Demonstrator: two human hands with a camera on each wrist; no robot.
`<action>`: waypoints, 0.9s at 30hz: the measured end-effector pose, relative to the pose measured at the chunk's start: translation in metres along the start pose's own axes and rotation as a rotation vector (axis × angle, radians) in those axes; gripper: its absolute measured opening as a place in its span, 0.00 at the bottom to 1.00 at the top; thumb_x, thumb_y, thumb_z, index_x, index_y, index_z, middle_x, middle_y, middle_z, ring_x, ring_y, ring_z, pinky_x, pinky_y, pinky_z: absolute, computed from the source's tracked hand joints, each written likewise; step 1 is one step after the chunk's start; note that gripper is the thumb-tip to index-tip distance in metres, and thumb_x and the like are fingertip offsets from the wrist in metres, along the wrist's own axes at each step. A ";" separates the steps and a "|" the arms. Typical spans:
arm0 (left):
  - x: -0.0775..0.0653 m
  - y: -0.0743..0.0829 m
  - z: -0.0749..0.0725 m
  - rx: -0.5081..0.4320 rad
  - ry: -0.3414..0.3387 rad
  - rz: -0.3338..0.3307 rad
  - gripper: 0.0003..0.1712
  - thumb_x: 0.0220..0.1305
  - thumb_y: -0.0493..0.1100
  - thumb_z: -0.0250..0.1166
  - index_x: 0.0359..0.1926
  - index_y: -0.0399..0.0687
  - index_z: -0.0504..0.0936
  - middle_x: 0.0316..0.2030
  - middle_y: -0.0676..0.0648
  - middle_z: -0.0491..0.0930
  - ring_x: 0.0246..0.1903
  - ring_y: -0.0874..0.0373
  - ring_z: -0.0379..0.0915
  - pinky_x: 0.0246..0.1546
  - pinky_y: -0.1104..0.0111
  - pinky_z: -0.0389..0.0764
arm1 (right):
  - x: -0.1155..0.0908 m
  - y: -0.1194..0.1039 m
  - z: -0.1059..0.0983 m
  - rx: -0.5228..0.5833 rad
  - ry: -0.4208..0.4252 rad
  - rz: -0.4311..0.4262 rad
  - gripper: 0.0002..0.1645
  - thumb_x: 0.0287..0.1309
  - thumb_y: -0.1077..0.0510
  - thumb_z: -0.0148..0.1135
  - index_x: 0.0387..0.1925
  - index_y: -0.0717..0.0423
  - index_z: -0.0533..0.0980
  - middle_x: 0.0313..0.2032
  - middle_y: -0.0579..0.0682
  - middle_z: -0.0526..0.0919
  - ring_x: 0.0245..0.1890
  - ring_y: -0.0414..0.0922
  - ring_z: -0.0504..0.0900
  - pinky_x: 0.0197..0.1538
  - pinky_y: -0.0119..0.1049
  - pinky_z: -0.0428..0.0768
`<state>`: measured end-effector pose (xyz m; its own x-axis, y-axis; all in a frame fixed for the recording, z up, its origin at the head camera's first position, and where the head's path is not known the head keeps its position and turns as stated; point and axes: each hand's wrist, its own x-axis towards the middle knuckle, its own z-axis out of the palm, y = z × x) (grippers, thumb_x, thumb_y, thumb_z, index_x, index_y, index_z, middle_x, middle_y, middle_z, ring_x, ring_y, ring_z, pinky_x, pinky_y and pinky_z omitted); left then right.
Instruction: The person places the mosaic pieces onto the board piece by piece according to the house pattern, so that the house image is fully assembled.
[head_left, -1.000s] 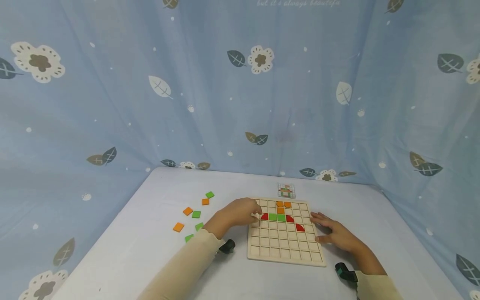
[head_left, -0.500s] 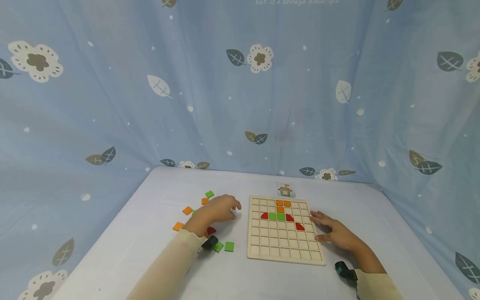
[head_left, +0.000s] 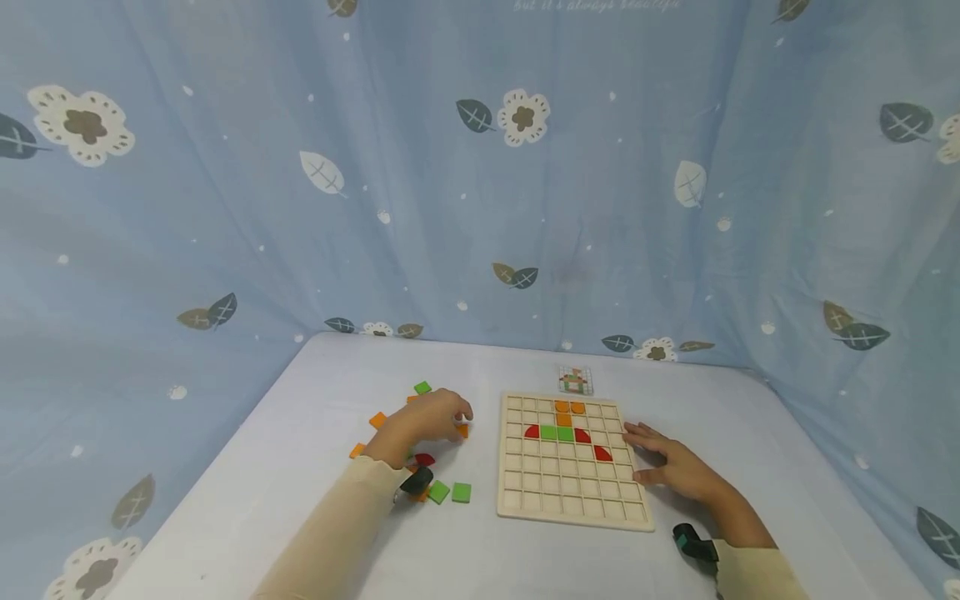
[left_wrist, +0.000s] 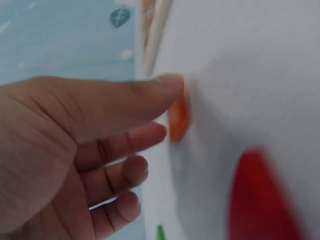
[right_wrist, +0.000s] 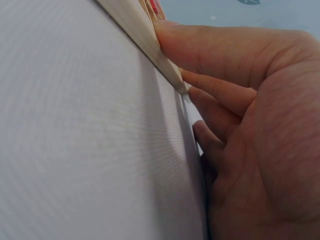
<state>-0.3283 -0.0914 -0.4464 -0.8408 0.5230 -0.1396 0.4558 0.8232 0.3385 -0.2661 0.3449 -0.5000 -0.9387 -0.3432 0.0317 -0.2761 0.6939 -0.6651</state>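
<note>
My left hand (head_left: pixel 429 418), fingers bent, is over the scattered tiles on the left. Its thumb tip meets an orange square tile (left_wrist: pixel 179 120) in the left wrist view; the index finger is hidden, so a pinch cannot be confirmed. A red quarter-circle tile (head_left: pixel 424 459) lies by the wrist. To the right is a pale wooden grid board (head_left: pixel 572 504) carrying orange round tiles (head_left: pixel 570 407), an orange square (head_left: pixel 564 420), green squares (head_left: pixel 557 433) and red quarter-circles (head_left: pixel 603 453). My right hand (head_left: pixel 678 468) rests at the board's right edge, its thumb touching the rim in the right wrist view.
Green square tiles (head_left: pixel 461 493) and orange tiles (head_left: pixel 378 421) lie loose on the white table (head_left: pixel 555 558). A small pattern card (head_left: pixel 575 381) lies behind the board. A blue patterned curtain (head_left: pixel 420 217) hangs behind the table.
My left hand has moved left from the board to the loose tiles, then slightly back. An orange tile now shows at its fingertips. The right hand stays at the board's edge.
</note>
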 end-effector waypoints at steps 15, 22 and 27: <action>-0.001 0.005 0.002 -0.001 0.008 -0.094 0.14 0.53 0.39 0.74 0.43 0.52 0.87 0.34 0.55 0.79 0.34 0.59 0.72 0.42 0.64 0.76 | 0.001 0.000 -0.001 0.004 -0.002 0.003 0.46 0.44 0.46 0.75 0.64 0.61 0.71 0.70 0.63 0.58 0.70 0.68 0.47 0.62 0.71 0.46; 0.002 0.002 0.005 0.010 0.006 -0.085 0.10 0.55 0.40 0.73 0.39 0.54 0.85 0.32 0.57 0.77 0.34 0.59 0.71 0.41 0.63 0.75 | 0.000 0.002 -0.001 0.048 -0.004 0.001 0.46 0.44 0.49 0.76 0.63 0.63 0.71 0.70 0.64 0.58 0.70 0.68 0.45 0.62 0.71 0.45; 0.002 0.003 0.009 0.025 0.010 -0.070 0.08 0.56 0.41 0.73 0.38 0.56 0.85 0.30 0.58 0.76 0.32 0.59 0.71 0.40 0.65 0.75 | 0.000 0.002 0.000 0.047 -0.006 -0.009 0.45 0.44 0.49 0.75 0.63 0.63 0.71 0.70 0.65 0.58 0.70 0.69 0.45 0.62 0.71 0.45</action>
<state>-0.3264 -0.0857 -0.4539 -0.8737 0.4617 -0.1532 0.4026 0.8631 0.3050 -0.2664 0.3466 -0.5016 -0.9351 -0.3528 0.0334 -0.2740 0.6602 -0.6993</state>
